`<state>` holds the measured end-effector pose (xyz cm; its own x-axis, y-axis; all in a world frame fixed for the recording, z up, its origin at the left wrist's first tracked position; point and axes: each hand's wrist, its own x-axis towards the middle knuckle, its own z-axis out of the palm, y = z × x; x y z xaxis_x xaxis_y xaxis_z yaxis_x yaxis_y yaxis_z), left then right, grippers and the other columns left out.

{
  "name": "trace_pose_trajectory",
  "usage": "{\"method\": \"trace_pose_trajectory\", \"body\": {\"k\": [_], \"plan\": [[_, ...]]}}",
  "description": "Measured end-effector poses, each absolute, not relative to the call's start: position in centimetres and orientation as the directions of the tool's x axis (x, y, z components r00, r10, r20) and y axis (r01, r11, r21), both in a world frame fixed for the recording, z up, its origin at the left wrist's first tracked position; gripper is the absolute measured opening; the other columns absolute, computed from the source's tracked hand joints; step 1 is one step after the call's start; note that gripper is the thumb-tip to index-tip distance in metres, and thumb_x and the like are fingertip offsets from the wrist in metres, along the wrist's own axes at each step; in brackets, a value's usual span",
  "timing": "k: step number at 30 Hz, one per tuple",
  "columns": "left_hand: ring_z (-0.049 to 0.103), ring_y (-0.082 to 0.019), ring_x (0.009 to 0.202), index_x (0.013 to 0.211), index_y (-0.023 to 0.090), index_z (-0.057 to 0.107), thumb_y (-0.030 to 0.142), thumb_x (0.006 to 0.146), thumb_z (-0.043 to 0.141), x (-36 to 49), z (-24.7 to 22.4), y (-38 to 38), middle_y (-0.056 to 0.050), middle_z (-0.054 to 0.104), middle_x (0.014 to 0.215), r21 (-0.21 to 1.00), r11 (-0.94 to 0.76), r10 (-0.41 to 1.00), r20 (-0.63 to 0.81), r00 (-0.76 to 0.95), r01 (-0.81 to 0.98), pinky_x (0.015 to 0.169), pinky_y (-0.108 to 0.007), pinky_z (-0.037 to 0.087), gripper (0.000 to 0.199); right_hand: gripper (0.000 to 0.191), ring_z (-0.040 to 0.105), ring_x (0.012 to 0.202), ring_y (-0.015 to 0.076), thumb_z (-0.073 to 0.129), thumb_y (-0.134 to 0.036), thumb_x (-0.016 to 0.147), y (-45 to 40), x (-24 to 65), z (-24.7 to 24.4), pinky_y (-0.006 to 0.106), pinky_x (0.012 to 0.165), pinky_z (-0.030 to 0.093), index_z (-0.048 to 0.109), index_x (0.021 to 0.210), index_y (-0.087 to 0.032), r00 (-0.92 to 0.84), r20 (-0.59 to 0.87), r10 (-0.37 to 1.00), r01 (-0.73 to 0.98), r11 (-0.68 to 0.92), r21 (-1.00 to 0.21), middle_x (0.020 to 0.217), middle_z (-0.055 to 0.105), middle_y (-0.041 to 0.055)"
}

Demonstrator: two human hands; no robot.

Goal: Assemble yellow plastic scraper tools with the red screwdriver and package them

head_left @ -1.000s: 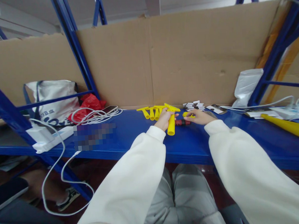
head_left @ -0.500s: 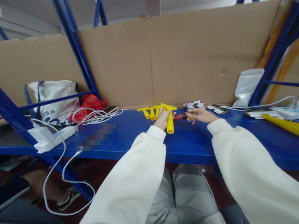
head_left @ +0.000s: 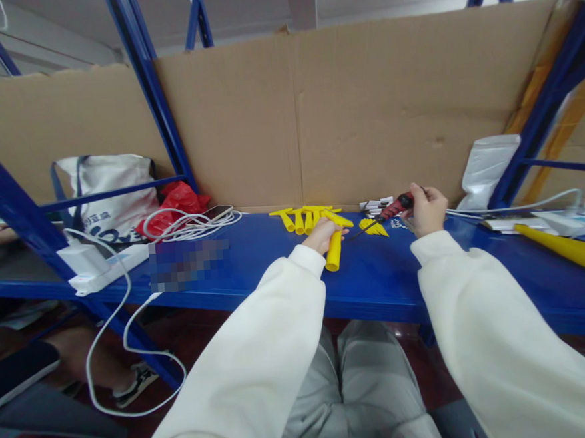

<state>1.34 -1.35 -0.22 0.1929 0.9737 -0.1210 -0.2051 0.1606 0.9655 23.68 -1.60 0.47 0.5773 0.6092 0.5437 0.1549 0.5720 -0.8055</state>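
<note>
My left hand (head_left: pixel 322 235) is closed around a yellow T-shaped plastic piece (head_left: pixel 333 253), whose hollow round end points toward me. In my right hand (head_left: pixel 428 209) is a red and black screwdriver (head_left: pixel 396 208), gripped by its handle. Its thin dark shaft slants down and left, with the tip close to the yellow piece; whether they touch I cannot tell. Several similar yellow T-shaped pieces (head_left: pixel 299 221) lie in a row behind my left hand. A pile of small flat yellow parts (head_left: pixel 373 227) lies below the shaft, and small shiny bits (head_left: pixel 399 223) sit to its right.
The blue tabletop (head_left: pixel 255 261) is backed by a cardboard wall (head_left: pixel 236 129). At left are a white power strip (head_left: pixel 106 271), a coiled white cable (head_left: pixel 183 226), a red plastic bag (head_left: pixel 183 197) and a cloth bag (head_left: pixel 113 191). A long yellow cone (head_left: pixel 569 246) lies right. Another person's leg (head_left: pixel 97 366) shows lower left.
My right hand has moved up and right with the screwdriver, away from the yellow piece, uncovering the small yellow parts. My left hand keeps its hold, the piece slightly tilted.
</note>
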Motion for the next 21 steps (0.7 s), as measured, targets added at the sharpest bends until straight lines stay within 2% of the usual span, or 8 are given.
{"method": "trace_pose_trajectory", "body": {"k": [5, 11, 21], "plan": [[0.073, -0.018, 0.090, 0.126, 0.020, 0.052, -0.010, 0.075, 0.052, 1.46, -0.62, -1.02, -0.010, 0.067, 0.117, 0.978, 0.184, 0.957, -0.154, 0.246, -0.103, 0.058, -0.017, 0.053, 0.059, 0.043, 0.055, 0.040, 0.0145, 0.071, -0.061, 0.078, -1.11, 24.65, 0.26, 0.027, 0.033, 0.043, 0.048, 0.072, -0.025, 0.677, 0.570, 0.465, 0.180, 0.647, -0.741, 0.056, 0.051, -0.0059], [0.075, -0.018, 0.085, 0.124, 0.018, 0.052, -0.009, 0.075, 0.057, 1.51, -0.75, -0.84, -0.014, 0.068, 0.121, 0.973, 0.229, 0.924, -0.204, 0.324, -0.041, 0.054, -0.018, 0.052, 0.056, 0.047, 0.062, 0.046, 0.0176, 0.070, -0.067, 0.076, -0.75, 24.26, 0.24, 0.033, 0.038, 0.052, 0.049, 0.077, -0.026, 0.689, 0.529, 0.495, 0.087, 0.668, -0.739, 0.062, 0.056, -0.0044], [0.071, -0.012, 0.065, 0.108, 0.017, 0.052, -0.007, 0.076, 0.061, 1.63, -1.18, -0.37, -0.007, 0.068, 0.100, 0.969, 0.237, 0.909, -0.198, 0.368, -0.064, 0.048, -0.016, 0.051, 0.041, 0.045, 0.064, 0.048, 0.0186, 0.070, -0.064, 0.077, -0.81, 23.86, 0.14, 0.033, 0.041, 0.054, 0.046, 0.077, -0.026, 0.685, 0.546, 0.483, 0.105, 0.675, -0.730, 0.061, 0.055, -0.0049]]}}
